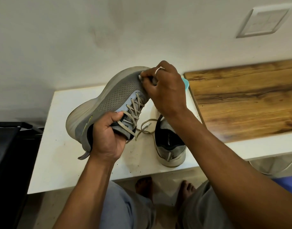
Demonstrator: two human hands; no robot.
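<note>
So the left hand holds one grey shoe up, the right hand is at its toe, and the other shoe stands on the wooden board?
Not quite. The head view shows the other shoe on the white table, beside the wooden board. The rest holds: left hand grips the grey shoe, right hand pinches a white bit at its toe.

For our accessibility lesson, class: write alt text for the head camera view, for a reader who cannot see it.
A person's left hand grips a grey sneaker by its opening, while the right hand pinches a small white object against its toe. The matching sneaker stands on the white table.
</note>
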